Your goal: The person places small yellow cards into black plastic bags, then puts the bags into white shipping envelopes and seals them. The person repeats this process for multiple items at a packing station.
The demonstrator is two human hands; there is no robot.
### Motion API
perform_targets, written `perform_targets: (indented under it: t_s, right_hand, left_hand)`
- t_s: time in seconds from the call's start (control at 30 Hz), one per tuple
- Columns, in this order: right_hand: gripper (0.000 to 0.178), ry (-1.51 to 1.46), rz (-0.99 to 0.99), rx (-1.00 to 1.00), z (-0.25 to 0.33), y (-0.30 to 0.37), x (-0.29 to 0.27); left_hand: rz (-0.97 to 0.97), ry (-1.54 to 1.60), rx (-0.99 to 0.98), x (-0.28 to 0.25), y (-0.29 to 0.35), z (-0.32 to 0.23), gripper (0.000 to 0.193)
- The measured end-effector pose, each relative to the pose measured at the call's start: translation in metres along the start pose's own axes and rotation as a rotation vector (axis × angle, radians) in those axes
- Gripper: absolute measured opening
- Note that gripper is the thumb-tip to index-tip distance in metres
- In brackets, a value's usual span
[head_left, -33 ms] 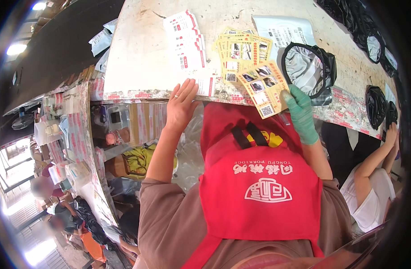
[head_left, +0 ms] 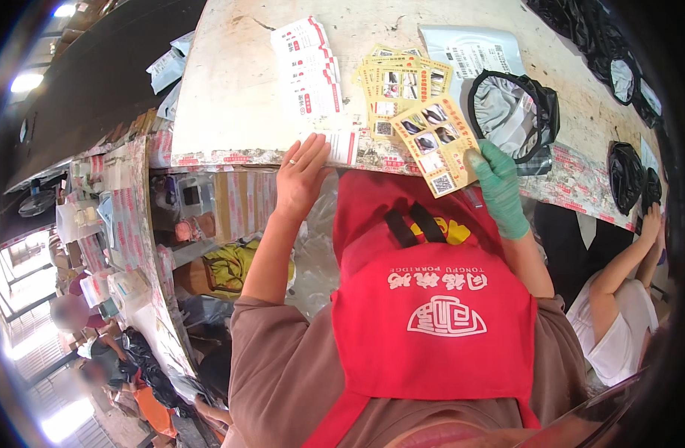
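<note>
My right hand (head_left: 497,187), wrapped in a green glove, grips a yellow printed card (head_left: 441,145) with small pictures by its right side, thumb on top. The card hangs partly over the table's near edge. Flat on that edge lies my left hand (head_left: 303,168), bare with a ring, its fingers stretched out over the corner of a white and red slip (head_left: 345,146). Beyond it, white and red slips (head_left: 312,71) overlap in a column. A fanned pile of yellow cards (head_left: 402,78) sits just past the held card.
Right of the cards lie a black elastic-rimmed fabric piece (head_left: 506,112) with grey lining and a pale blue mailing bag (head_left: 473,48). More black pieces (head_left: 624,179) line the worn table (head_left: 234,89) at right, near another person's hands (head_left: 651,220). Shelves (head_left: 200,201) stand below left.
</note>
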State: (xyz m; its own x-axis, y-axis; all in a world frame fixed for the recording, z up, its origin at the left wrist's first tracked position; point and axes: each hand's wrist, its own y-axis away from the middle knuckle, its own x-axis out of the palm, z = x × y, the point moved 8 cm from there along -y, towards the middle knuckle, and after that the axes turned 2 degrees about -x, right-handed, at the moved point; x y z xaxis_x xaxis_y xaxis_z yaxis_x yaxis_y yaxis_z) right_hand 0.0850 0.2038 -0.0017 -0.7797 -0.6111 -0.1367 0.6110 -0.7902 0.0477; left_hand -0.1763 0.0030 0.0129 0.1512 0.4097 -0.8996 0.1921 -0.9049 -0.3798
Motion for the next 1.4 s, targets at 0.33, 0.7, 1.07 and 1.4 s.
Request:
perform_targets:
  t_s: [0.33, 0.7, 1.07, 1.4]
  right_hand:
    - [0.024, -0.044, 0.043, 0.021, 0.004, -0.003, 0.012]
    - [0.030, -0.555, 0.056, 0.227, -0.002, 0.015, 0.001]
    - [0.028, -0.126, -0.154, -0.071, 0.012, 0.037, -0.052]
    - [0.034, 0.503, 0.081, -0.900, 0.098, -0.021, -0.081]
  left_hand:
    - [-0.197, 0.093, -0.153, -0.023, -0.010, -0.004, 0.014]
    - [-0.020, 0.842, -0.478, 0.036, -0.088, -0.097, 0.024]
    - [-0.103, 0.727, -0.016, 0.024, -0.104, -0.196, 0.031]
    - [0.025, 0.661, -0.102, 0.092, -0.173, -0.183, 0.037]
